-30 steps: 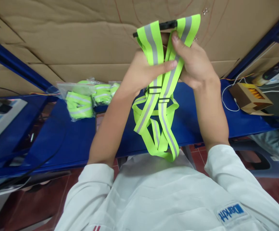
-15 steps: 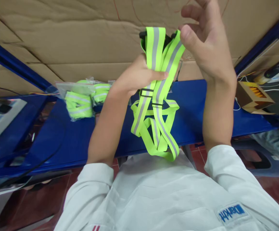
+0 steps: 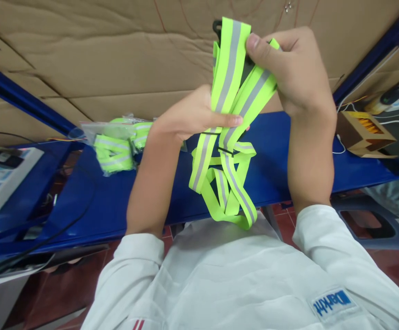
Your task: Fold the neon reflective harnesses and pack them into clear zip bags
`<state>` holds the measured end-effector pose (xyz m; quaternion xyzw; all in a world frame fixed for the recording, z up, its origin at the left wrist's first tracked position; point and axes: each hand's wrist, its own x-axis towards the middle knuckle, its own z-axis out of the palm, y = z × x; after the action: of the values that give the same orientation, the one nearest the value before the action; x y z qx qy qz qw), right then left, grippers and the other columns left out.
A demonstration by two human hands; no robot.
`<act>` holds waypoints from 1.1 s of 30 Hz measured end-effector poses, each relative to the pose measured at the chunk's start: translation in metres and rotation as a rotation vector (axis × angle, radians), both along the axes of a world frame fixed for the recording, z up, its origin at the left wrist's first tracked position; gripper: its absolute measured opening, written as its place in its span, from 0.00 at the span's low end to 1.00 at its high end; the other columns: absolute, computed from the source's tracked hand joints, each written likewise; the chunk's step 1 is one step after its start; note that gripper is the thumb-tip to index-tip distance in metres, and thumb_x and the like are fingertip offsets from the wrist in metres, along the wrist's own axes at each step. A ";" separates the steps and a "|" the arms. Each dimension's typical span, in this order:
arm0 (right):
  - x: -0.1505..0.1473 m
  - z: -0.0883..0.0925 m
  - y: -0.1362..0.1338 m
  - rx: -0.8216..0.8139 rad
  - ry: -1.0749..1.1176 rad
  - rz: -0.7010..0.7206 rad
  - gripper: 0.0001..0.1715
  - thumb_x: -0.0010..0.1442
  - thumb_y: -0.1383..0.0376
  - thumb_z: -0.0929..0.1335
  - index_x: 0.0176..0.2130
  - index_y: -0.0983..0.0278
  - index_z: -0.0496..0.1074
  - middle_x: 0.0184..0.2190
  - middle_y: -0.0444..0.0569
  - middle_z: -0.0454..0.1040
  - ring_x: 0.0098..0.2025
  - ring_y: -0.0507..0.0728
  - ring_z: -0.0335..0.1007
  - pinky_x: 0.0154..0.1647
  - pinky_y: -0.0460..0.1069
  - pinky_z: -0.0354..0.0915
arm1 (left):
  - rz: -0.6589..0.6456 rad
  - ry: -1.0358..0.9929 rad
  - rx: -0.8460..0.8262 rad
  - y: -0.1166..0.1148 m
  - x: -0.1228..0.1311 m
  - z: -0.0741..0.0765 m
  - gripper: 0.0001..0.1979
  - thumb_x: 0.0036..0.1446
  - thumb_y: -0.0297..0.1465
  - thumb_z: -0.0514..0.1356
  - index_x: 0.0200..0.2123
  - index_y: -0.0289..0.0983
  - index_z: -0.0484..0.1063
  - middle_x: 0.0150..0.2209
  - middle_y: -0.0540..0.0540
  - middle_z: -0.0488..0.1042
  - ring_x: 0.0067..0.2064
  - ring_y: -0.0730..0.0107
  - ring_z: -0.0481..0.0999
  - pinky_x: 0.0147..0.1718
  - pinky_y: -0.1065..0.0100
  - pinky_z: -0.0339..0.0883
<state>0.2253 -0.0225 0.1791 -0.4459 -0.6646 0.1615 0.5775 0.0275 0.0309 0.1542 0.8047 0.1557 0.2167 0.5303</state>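
Observation:
A neon yellow-green reflective harness (image 3: pixel 230 73) with grey stripes and black sliders is held up in front of me. My left hand (image 3: pixel 199 112) grips its doubled straps around the middle, the thumb lying across the front. Higher up, my right hand (image 3: pixel 294 68) pinches the upper end of the right-hand strap between thumb and curled fingers, near a black buckle partly hidden behind the straps. Below my left hand, the lower loops hang over the front edge of the blue table (image 3: pixel 275 151), close to my shirt.
Clear plastic bags (image 3: pixel 113 151) with folded yellow-green straps lie left of my left forearm. An open cardboard box (image 3: pixel 364 133) with orange contents stands at the right. A white box (image 3: pixel 10 178) sits far left. Cardboard sheeting (image 3: pixel 117 55) forms the back wall.
My right hand has come down and closed on the upper strap, where its fingers were raised and spread before. The top of the harness has risen slightly and shifted right.

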 end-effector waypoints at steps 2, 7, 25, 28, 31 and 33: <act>0.001 -0.001 0.003 -0.117 0.122 0.084 0.19 0.62 0.59 0.75 0.24 0.63 0.71 0.21 0.46 0.66 0.23 0.51 0.55 0.22 0.49 0.49 | -0.015 0.008 0.024 -0.001 -0.004 0.003 0.20 0.50 0.35 0.76 0.45 0.35 0.78 0.44 0.45 0.82 0.52 0.52 0.83 0.51 0.59 0.76; 0.000 -0.012 0.017 -0.360 0.266 0.331 0.14 0.55 0.61 0.75 0.43 0.62 0.78 0.34 0.47 0.77 0.29 0.53 0.68 0.27 0.49 0.62 | -0.001 0.084 0.149 0.000 -0.012 0.005 0.25 0.48 0.37 0.76 0.49 0.39 0.78 0.49 0.47 0.82 0.53 0.56 0.81 0.50 0.64 0.77; -0.025 -0.024 0.003 -0.034 -0.682 -0.093 0.17 0.71 0.51 0.66 0.51 0.59 0.73 0.54 0.55 0.79 0.55 0.68 0.72 0.58 0.61 0.66 | 0.124 0.010 0.113 0.035 -0.007 -0.019 0.20 0.45 0.34 0.75 0.41 0.38 0.77 0.45 0.47 0.80 0.55 0.53 0.80 0.54 0.59 0.74; -0.025 -0.029 0.010 -0.064 -0.675 -0.073 0.14 0.72 0.52 0.65 0.50 0.55 0.72 0.54 0.51 0.79 0.55 0.65 0.73 0.58 0.57 0.66 | 0.116 0.002 0.012 0.037 -0.005 -0.024 0.21 0.43 0.34 0.76 0.41 0.38 0.77 0.45 0.45 0.81 0.55 0.53 0.81 0.53 0.60 0.75; -0.020 -0.028 0.013 -0.091 -0.662 -0.088 0.16 0.72 0.48 0.65 0.44 0.56 0.72 0.49 0.48 0.80 0.50 0.62 0.71 0.54 0.54 0.64 | 0.126 -0.024 -0.066 0.039 0.000 -0.029 0.22 0.45 0.36 0.75 0.43 0.38 0.77 0.45 0.43 0.82 0.54 0.53 0.82 0.51 0.60 0.77; -0.016 -0.024 0.010 -0.075 -0.584 -0.087 0.19 0.72 0.46 0.66 0.43 0.57 0.72 0.47 0.46 0.79 0.47 0.60 0.69 0.53 0.52 0.62 | 0.092 -0.038 -0.071 0.039 0.003 -0.031 0.22 0.47 0.37 0.74 0.46 0.39 0.76 0.45 0.43 0.83 0.53 0.53 0.83 0.50 0.60 0.78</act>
<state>0.2089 -0.0121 0.1554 -0.5226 -0.7763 0.0262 0.3515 0.0305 0.0703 0.1233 0.7730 0.1902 0.2504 0.5510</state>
